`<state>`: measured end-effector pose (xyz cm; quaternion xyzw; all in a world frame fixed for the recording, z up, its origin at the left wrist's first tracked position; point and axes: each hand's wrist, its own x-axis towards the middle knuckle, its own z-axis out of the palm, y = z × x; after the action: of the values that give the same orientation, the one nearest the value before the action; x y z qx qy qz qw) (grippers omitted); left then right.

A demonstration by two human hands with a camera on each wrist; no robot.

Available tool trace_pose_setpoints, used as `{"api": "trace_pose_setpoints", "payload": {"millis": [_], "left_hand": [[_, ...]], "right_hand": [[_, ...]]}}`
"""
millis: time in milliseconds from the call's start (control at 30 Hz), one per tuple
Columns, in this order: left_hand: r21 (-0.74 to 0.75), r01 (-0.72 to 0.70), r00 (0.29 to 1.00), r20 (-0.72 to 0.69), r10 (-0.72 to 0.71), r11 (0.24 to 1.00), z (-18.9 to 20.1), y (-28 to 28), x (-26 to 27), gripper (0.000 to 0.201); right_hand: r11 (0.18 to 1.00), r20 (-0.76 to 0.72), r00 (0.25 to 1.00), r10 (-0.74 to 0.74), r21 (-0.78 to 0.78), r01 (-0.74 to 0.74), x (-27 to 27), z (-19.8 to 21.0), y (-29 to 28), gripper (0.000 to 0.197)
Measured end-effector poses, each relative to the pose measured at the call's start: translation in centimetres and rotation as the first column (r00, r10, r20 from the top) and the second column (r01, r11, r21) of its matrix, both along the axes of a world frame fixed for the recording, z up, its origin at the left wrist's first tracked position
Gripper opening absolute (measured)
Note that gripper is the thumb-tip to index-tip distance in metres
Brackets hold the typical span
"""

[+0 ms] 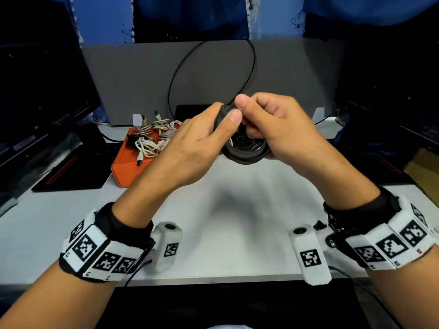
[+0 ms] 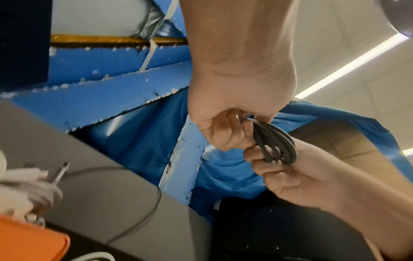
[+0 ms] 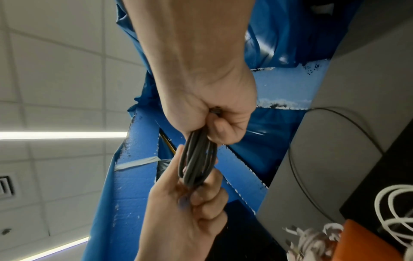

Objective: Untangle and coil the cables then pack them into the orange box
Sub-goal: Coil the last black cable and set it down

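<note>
Two hands (image 1: 190, 141) (image 1: 280, 129), one black cable coil (image 1: 247, 155), one orange box (image 1: 128, 169)

Two hands, left hand (image 1: 190, 143) and right hand (image 1: 278, 131), both gripping one coil of dark cable (image 1: 247, 155), with one thin black loop (image 1: 213, 74) rising behind. One orange box (image 1: 128, 172) on one white desk (image 1: 237, 210), holding several pale cables (image 1: 149, 141), tangled beyond an exact count. Two marker-covered wristbands, two small white wrist cameras, one grey panel (image 1: 133, 79).
</note>
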<state>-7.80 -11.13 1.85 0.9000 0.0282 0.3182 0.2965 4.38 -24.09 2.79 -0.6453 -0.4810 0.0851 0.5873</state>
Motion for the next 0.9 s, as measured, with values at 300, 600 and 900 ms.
{"api": "trace_pose_setpoints", "payload": {"millis": [300, 600, 900], "left_hand": [[0.081, -0.131, 0.990, 0.060, 0.126, 0.988, 0.7, 1.8, -0.7, 0.027], [-0.155, 0.204, 0.966, 0.193, -0.173, 0.967, 0.7, 0.5, -0.5, 0.024], [0.011, 0.021, 0.977, 0.213, -0.023, 1.000, 0.4, 0.9, -0.5, 0.018]], "right_hand": [[0.972, 0.587, 0.808, -0.046, -0.161, 0.173, 1.6, 1.0, -1.8, 0.031], [0.975, 0.554, 0.805, -0.210, 0.061, 0.212, 2.1, 0.1, -1.1, 0.018], [0.899, -0.564, 0.700, 0.438, 0.284, -0.333, -1.2, -0.7, 0.6, 0.018]]}}
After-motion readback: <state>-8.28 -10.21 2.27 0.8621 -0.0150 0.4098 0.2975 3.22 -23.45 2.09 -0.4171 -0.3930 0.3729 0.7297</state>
